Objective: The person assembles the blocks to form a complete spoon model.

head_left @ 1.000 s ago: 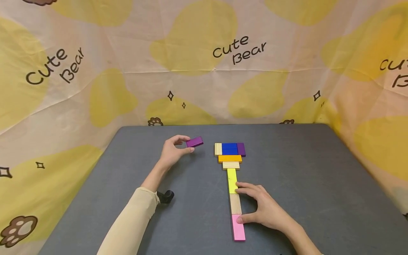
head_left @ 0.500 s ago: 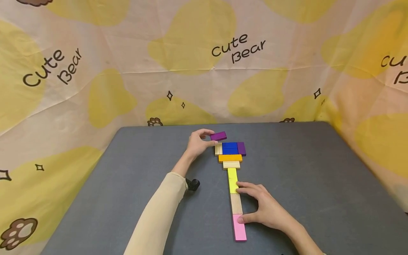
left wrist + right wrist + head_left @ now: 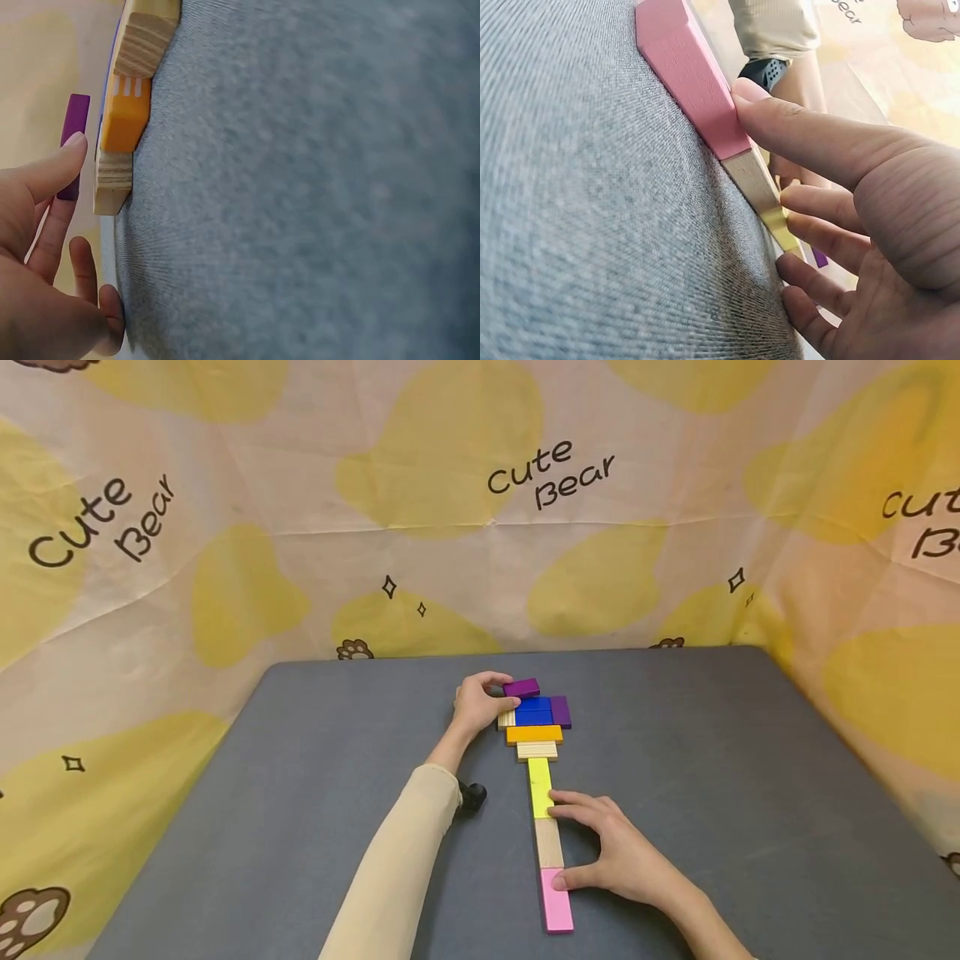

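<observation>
Between thumb and fingertips, my left hand pinches a purple wooden block at the far end of a row of blocks. In the left wrist view, this purple block is apart from the row. Below it lie two blue blocks, with a plain wood block on their left and another purple block on their right. My right hand rests its thumb on the pink block and fingertips on the yellow block. A plain block lies between those two.
An orange block and a striped plain block lie crosswise between the blue blocks and the yellow one. All sit on a grey table. A printed cloth hangs behind and at the sides. My left wrist wears a black strap mount.
My left hand has carried the purple block rightwards, from left of the row to over its far end, then slightly lower. My right hand has stayed on the pink and yellow blocks.
</observation>
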Tool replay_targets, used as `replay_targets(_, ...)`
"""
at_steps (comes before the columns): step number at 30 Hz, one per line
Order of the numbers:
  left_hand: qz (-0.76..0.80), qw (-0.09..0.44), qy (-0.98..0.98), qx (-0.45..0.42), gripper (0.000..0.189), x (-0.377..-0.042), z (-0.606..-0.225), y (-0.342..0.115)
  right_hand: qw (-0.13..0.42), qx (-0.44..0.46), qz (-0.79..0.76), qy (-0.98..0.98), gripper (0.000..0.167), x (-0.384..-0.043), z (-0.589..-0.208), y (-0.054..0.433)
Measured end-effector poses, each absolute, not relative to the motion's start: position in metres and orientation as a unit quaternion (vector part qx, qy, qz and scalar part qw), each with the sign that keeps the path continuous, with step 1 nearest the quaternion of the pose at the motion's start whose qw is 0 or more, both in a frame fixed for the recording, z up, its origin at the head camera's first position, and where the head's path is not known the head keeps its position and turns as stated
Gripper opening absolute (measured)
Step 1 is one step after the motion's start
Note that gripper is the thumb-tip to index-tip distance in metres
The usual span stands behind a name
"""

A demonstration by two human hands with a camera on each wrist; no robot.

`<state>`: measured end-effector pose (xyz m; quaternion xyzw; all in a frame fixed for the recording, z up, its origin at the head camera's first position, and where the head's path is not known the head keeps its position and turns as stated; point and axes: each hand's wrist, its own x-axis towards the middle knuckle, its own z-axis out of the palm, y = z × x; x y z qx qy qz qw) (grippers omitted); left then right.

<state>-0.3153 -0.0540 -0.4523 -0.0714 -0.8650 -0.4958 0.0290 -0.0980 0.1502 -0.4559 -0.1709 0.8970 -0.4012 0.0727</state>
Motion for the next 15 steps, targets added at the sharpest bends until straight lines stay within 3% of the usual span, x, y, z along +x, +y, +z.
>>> replay_targets(8, -0.466, 0.046, -0.881, -0.063, 0.030, -0.3186, -0.4523, -0.0467, 0.079, -0.164, -0.404, 0.896, 0.076, -0.0988, -0.4559, 0.1502)
replay_targets(15, -0.468, 0.025, -0.880, -0.075, 0.032, -0.3194, -0.4538, -0.0477, 0.076, -0.168, -0.402, 0.897, 0.076, -0.0988, -0.4563, 0.1506)
